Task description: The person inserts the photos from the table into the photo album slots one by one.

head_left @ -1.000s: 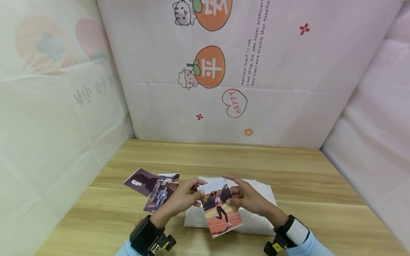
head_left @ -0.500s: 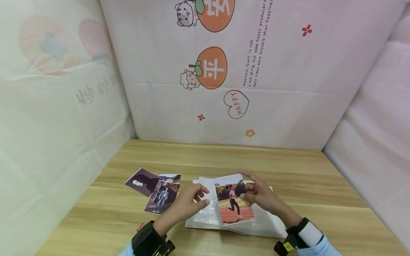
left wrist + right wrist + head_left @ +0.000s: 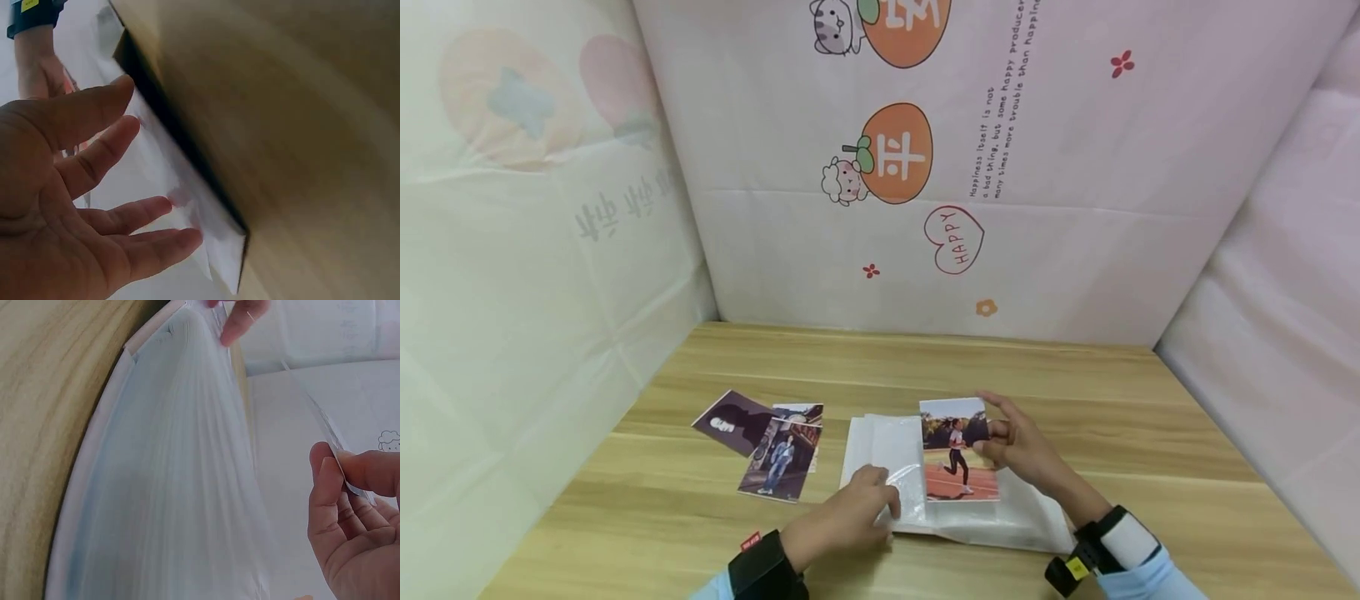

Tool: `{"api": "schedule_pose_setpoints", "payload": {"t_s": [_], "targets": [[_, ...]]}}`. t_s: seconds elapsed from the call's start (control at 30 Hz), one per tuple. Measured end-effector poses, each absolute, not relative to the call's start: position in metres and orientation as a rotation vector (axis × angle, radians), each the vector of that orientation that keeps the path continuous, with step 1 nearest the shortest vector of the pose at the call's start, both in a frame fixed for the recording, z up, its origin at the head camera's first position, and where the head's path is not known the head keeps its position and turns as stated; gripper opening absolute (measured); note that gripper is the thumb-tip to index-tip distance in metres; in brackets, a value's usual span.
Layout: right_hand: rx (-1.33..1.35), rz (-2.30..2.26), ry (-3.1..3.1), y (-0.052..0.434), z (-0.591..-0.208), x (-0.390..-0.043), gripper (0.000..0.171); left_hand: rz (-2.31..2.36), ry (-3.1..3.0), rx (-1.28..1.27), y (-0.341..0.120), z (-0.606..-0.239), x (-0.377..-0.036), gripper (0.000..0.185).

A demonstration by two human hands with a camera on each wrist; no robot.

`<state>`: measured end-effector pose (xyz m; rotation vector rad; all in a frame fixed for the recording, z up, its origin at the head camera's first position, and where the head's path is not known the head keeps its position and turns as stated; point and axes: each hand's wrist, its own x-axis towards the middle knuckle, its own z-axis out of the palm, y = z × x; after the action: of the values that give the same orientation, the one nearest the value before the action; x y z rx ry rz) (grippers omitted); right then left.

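My right hand (image 3: 1026,454) pinches a photo (image 3: 958,471) of a runner on a red track by its right edge. The print is held over a photo album (image 3: 891,450) with a white cover and clear sleeves. In the right wrist view the album's pages (image 3: 169,462) fan out in a thick stack, and the photo (image 3: 324,419) appears almost edge-on between thumb and fingers. My left hand (image 3: 853,512) is at the album's front left edge. Its fingers look spread and loosely bent in the left wrist view, near the cover (image 3: 215,240); whether they touch is unclear.
Left of the album lie several overlapping photos: a dark portrait (image 3: 733,421), a person in blue (image 3: 780,458) and one partly covered print (image 3: 805,412). Printed white sheeting (image 3: 775,250) stands behind the wooden table (image 3: 625,500) and on both sides.
My left hand has let go of the runner photo and moved down to the album's front edge. My right hand has carried the photo rightward and turned it nearly upright.
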<state>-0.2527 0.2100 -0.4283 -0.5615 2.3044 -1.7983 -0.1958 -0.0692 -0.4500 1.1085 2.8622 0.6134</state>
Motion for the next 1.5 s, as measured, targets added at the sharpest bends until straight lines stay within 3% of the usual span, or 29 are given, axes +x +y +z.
{"api": "schedule_pose_setpoints", "payload": {"t_s": [0.6, 1.03, 1.5], "targets": [[-0.574, -1.781, 2.338, 0.202, -0.414, -0.264, 0.067, 0.493, 2.95, 1.145, -0.069, -0.457, -0.197, 0.033], [-0.248, -1.909, 2.424, 0.18, -0.381, -0.302, 0.061, 0.419, 2.944, 1.153, -0.069, -0.456, -0.199, 0.035], [0.105, -2.195, 2.397, 0.151, -0.405, -0.345, 0.062, 0.397, 2.941, 1.199, -0.067, -0.455, -0.197, 0.032]]}}
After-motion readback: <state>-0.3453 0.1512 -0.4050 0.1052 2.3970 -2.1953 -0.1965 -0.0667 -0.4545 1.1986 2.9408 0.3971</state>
